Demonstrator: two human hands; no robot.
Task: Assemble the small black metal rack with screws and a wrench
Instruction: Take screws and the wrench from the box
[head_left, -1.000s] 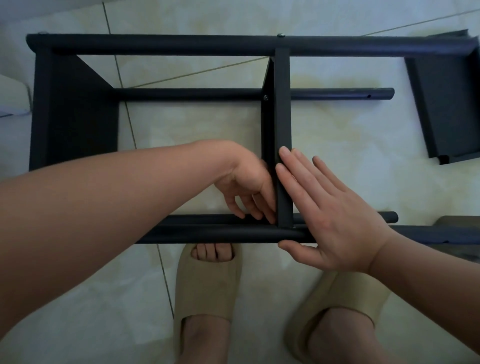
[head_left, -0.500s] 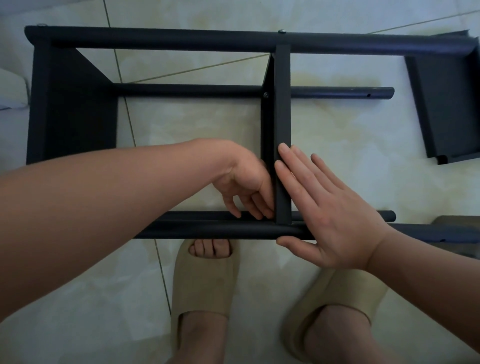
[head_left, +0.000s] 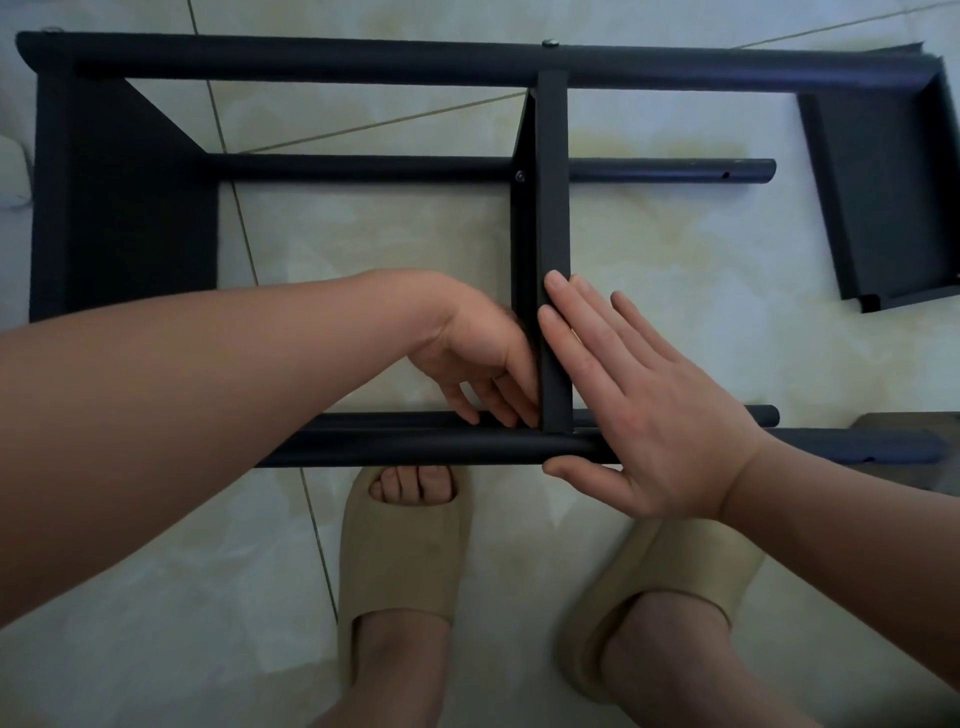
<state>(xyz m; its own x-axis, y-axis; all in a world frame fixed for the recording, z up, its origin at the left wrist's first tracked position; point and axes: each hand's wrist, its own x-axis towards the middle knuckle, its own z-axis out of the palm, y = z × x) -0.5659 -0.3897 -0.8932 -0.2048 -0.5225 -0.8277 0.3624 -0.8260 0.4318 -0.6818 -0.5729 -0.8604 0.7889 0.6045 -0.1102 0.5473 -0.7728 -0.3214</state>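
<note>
The black metal rack (head_left: 311, 60) lies on its side on the tile floor, with a middle crosspiece (head_left: 553, 208) between its far and near tubes. My left hand (head_left: 483, 358) reaches to the left face of the crosspiece where it meets the near tube (head_left: 415, 449). Its fingers point down at the joint and the thumb is hidden. My right hand (head_left: 649, 415) lies flat with straight fingers against the right side of the crosspiece, thumb under the near tube. A screw head (head_left: 549, 44) shows on the far tube above the crosspiece, another screw (head_left: 519, 176) at the inner rod. No wrench is visible.
A solid end panel (head_left: 119, 208) closes the rack's left end. A loose black end panel (head_left: 883, 208) leans at the right, apart from the free rod end (head_left: 763, 170). My feet in beige slippers (head_left: 405, 545) stand just in front of the near tube.
Both hands stay at the crosspiece joint. The view has shifted slightly, nothing else has visibly moved.
</note>
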